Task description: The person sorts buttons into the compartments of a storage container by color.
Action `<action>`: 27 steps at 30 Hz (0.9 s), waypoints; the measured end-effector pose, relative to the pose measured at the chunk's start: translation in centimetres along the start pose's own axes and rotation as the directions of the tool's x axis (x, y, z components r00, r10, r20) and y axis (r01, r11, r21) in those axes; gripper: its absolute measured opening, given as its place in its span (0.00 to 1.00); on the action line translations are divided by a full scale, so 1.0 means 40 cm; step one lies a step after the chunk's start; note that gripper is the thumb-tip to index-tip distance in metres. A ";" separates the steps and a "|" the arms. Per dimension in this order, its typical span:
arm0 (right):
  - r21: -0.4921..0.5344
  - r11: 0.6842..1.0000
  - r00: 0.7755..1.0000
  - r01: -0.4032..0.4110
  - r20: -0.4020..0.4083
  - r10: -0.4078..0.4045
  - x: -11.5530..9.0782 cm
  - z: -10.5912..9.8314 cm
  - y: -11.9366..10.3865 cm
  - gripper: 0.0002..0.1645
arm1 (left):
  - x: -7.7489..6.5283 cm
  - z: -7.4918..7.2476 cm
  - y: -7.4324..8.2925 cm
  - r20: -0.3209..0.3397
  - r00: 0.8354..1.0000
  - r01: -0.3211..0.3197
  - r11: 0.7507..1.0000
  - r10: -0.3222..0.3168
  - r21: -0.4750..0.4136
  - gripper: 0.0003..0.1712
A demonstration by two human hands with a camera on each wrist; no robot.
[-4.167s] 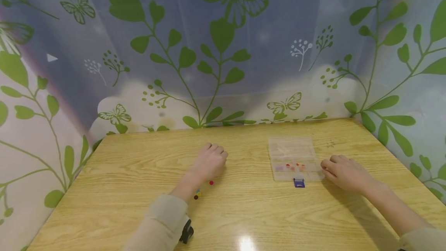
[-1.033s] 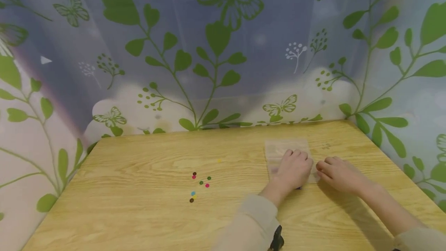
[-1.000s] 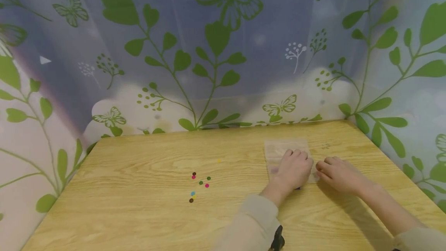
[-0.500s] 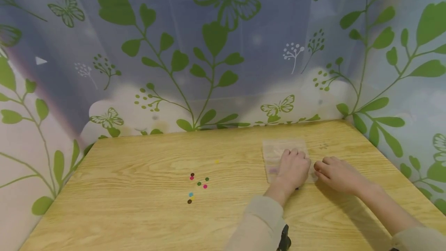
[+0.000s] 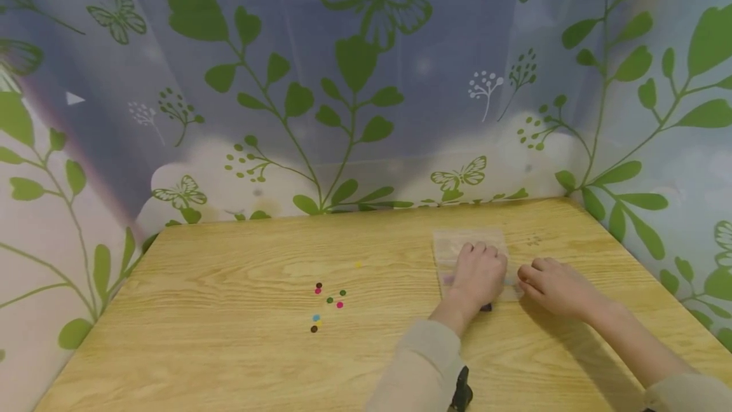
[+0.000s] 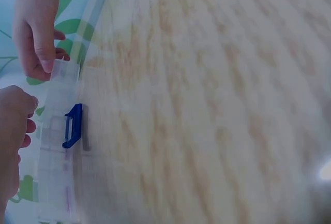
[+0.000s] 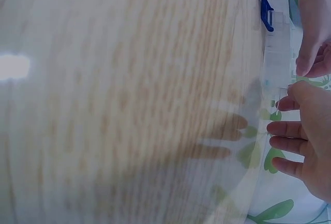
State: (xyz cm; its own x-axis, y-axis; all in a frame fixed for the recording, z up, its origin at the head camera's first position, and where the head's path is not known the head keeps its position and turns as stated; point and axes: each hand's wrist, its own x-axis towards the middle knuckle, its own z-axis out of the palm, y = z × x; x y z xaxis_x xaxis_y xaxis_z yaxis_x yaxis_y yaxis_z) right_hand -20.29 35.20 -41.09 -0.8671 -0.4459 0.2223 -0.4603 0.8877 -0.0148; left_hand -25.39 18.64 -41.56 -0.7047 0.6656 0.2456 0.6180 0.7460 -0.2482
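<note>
A clear plastic compartment box (image 5: 443, 259) lies with its lid folded back; its blue latch (image 6: 75, 125) is at the near side. My left hand (image 5: 477, 274) reaches over the compartments, fingers bent down; its fingertips are hidden in the head view, so whether they pinch anything cannot be told. My right hand (image 5: 557, 285) grips the box's right end between thumb and index finger, the other fingers spread in the right wrist view. Left of the box lie several small round discs: a yellow disc (image 5: 358, 264), a green disc (image 5: 343, 292), a pink disc (image 5: 340, 304) and a blue disc (image 5: 316, 317) among them.
All of this is on a wood-grain table (image 5: 229, 348). A patterned curtain (image 5: 400, 113) with leaves and butterflies stands behind and at both sides. Small marks or bits (image 5: 534, 241), too small to identify, show beyond the right hand.
My left hand, earlier above the discs mid-table, has moved right to the box. More discs are now visible there. Within the last second it shifted slightly left; my right hand stayed at the box.
</note>
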 end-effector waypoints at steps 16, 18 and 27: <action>0.019 1.000 1.000 -0.017 0.023 0.017 0.001 0.006 -0.008 0.06 | -0.037 -0.013 -0.056 -0.168 0.986 -0.023 1.000 0.025 0.016 0.10; 0.018 1.000 1.000 -0.016 0.021 0.016 0.000 0.003 -0.008 0.06 | -0.039 -0.024 -0.059 -0.172 0.984 -0.036 0.999 0.038 0.009 0.11; 0.003 1.000 1.000 0.008 0.001 -0.008 0.003 0.004 -0.007 0.09 | -0.060 -0.061 -0.056 -0.127 0.987 -0.095 0.995 0.099 0.036 0.13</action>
State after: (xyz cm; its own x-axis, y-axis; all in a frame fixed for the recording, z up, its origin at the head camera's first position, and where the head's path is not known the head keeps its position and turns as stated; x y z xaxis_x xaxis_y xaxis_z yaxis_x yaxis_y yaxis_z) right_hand -20.29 34.88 -41.22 -0.8632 -0.4534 0.2218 -0.4681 0.8835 -0.0155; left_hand -24.23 15.44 -39.29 -0.5900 0.7339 0.3366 0.6694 0.6777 -0.3043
